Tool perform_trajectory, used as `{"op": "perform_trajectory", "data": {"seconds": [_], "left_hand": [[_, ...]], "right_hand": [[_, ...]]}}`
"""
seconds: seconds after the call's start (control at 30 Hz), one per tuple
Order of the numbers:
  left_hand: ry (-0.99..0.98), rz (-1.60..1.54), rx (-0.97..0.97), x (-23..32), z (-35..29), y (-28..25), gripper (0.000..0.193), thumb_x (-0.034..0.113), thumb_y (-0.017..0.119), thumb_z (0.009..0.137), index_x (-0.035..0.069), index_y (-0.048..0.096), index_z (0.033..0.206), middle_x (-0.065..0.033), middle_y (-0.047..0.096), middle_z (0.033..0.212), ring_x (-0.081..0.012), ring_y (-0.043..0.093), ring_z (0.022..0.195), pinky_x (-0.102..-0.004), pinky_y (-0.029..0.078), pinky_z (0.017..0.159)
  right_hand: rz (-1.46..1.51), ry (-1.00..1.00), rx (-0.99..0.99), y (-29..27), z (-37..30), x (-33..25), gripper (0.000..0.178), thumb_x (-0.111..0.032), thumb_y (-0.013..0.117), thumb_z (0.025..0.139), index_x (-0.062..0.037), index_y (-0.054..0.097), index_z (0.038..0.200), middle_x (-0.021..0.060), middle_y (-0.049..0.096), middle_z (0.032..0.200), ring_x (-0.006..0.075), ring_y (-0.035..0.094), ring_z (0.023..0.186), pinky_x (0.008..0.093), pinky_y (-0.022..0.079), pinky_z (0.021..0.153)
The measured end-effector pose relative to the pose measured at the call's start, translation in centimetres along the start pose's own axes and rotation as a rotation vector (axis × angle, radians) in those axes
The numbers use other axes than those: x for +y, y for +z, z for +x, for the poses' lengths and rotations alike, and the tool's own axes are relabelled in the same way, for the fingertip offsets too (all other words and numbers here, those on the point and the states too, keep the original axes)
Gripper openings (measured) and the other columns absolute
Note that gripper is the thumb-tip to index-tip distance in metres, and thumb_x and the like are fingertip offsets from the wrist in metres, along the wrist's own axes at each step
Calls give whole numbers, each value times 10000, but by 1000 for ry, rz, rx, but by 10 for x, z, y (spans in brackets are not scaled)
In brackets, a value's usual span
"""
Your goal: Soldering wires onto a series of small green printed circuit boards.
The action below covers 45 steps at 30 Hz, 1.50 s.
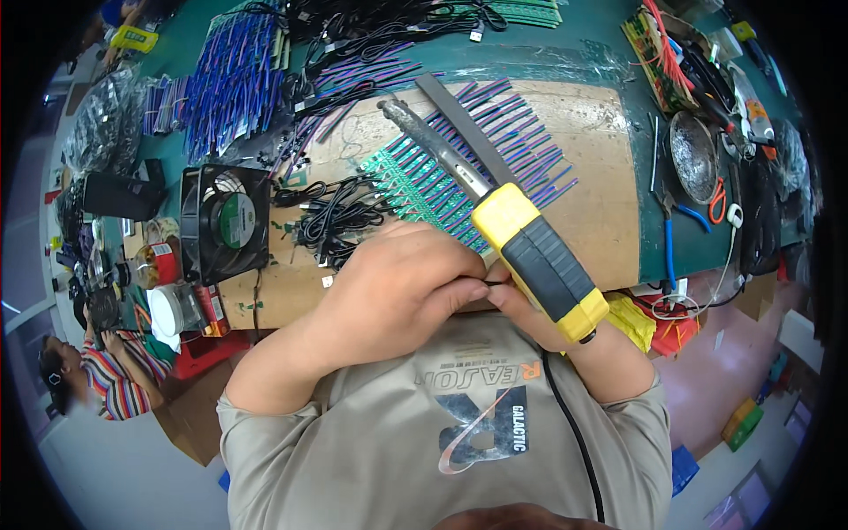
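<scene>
Cardboard sheet [592,177] is covering the green bench [565,53], carrying rows of green boards [415,181] with purple leads. Left of it, a black fan [225,221] is standing beside coiled black cables [340,212]. Right hand [530,314] is gripping a yellow-and-black soldering iron [530,247], fingers wrapped around its handle, tip pointing away over the boards. Left hand [397,287] is pinching a thin black wire [473,281] between closed fingertips, touching the right hand near the bench's front edge.
</scene>
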<state>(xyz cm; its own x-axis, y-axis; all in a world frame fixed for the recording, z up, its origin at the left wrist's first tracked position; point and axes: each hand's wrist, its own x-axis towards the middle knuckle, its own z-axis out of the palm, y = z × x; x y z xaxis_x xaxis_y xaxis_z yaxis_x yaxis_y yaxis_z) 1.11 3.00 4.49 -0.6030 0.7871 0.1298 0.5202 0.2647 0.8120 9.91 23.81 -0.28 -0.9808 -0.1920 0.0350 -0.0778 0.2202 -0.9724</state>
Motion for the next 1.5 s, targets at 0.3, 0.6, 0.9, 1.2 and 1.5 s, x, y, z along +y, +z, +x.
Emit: {"op": "perform_trajectory", "data": {"seconds": [0.3,0.6,0.9,1.2,1.5], "left_hand": [[112,358,-145,14,-6,-31,110,118,639,734,80,610,832,-37,549,757,-225,551,744,-356,396,686],[30,785,192,-57,1,-59,94,41,661,786,59,612,864,-71,600,803,-278,570,778,-386,422,702],[-102,581,228,-94,0,-43,94,16,643,796,46,638,885,-102,626,820,-303,602,817,-387,472,746],[-122,512,269,-104,-3,-46,122,-14,627,795,43,660,897,-100,634,853,-304,614,847,-380,487,760],[-107,484,285,-108,-3,-48,158,-30,614,780,53,665,904,-89,631,903,-297,615,872,-367,491,768]], "right_hand": [[4,-64,-25,1,4,-3,422,-45,707,819,-2,550,1209,106,643,1082,196,637,974,303,493,842],[315,215,150,9,-1,-9,605,38,658,794,30,381,1331,49,577,788,140,543,721,278,441,659],[517,196,32,24,-4,9,232,32,628,830,-14,556,1045,31,560,811,123,525,736,281,426,651],[309,358,-29,23,-8,20,322,-243,675,864,-6,508,1004,44,501,721,144,496,645,291,436,588],[382,329,164,32,2,17,585,-259,668,862,73,426,1278,64,498,658,146,460,529,276,390,501]]}}
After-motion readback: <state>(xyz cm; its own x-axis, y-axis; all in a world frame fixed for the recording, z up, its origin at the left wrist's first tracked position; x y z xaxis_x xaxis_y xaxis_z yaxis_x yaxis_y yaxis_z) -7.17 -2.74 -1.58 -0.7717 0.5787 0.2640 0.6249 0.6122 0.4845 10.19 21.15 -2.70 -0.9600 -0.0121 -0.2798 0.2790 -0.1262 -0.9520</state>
